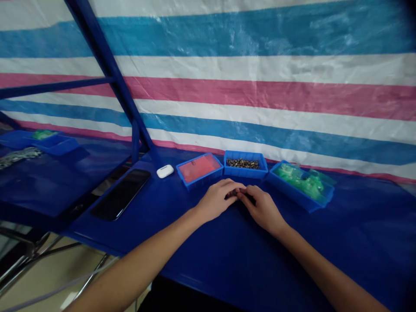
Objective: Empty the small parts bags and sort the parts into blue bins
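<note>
My left hand (pixel 217 198) and my right hand (pixel 264 209) meet over the blue table (pixel 208 251), fingertips pressed together. Between them is something small and dark, mostly covered by the fingers, whose kind I cannot make out. Just beyond my hands stands a blue bin of small brass-coloured metal parts (pixel 242 163). To its left, a blue bin holds a flat pink-red stack (pixel 199 168). On the right, another blue bin contains green pieces in clear plastic bags (pixel 302 180).
A black phone (pixel 121 195) and a white earbud case (pixel 165 171) lie left of the bins. A blue metal frame (pixel 110 65) rises at the left, before a striped tarp (pixel 260 95). Further left, a second table carries blue trays (pixel 61 144).
</note>
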`<state>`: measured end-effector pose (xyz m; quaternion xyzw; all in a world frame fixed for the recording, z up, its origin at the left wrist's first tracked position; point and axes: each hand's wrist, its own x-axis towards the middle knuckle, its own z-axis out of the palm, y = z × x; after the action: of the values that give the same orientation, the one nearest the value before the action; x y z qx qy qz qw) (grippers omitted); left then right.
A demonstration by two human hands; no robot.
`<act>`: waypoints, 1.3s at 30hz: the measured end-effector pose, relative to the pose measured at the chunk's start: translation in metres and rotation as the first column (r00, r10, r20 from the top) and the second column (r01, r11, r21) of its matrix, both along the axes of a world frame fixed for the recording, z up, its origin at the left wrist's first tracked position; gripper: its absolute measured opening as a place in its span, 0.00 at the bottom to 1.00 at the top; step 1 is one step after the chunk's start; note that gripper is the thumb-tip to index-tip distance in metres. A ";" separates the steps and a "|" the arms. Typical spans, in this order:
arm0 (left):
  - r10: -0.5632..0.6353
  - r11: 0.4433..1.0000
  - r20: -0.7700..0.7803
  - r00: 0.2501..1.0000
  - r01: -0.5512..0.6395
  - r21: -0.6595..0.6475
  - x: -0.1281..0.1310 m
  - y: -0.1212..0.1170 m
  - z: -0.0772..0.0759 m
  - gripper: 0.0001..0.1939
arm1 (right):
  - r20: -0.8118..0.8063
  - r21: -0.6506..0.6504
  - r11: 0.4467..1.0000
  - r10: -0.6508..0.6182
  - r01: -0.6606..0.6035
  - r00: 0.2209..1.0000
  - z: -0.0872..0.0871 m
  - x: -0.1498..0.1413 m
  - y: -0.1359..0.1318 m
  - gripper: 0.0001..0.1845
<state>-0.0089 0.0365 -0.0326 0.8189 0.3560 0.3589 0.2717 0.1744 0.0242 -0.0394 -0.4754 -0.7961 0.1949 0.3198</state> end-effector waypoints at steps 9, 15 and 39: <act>0.027 0.999 0.020 0.999 -0.028 0.045 0.001 -0.002 0.005 0.23 | -0.238 -0.257 0.963 0.013 -0.076 0.971 0.010 -0.001 0.000 0.15; -0.021 0.998 0.200 0.980 0.033 -0.053 0.000 -0.001 0.013 0.28 | -0.359 -0.381 0.918 -0.033 -0.114 0.933 0.021 -0.003 0.000 0.18; 0.111 0.961 0.256 0.960 -0.039 -0.273 0.001 0.008 -0.005 0.12 | 0.236 0.298 0.928 -0.299 0.224 0.925 0.022 0.006 0.012 0.18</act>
<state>-0.0075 0.0440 -0.0373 0.7047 0.3918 0.4259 0.4105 0.1803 0.0358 -0.0175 -0.5535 -0.7806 -0.0267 0.2891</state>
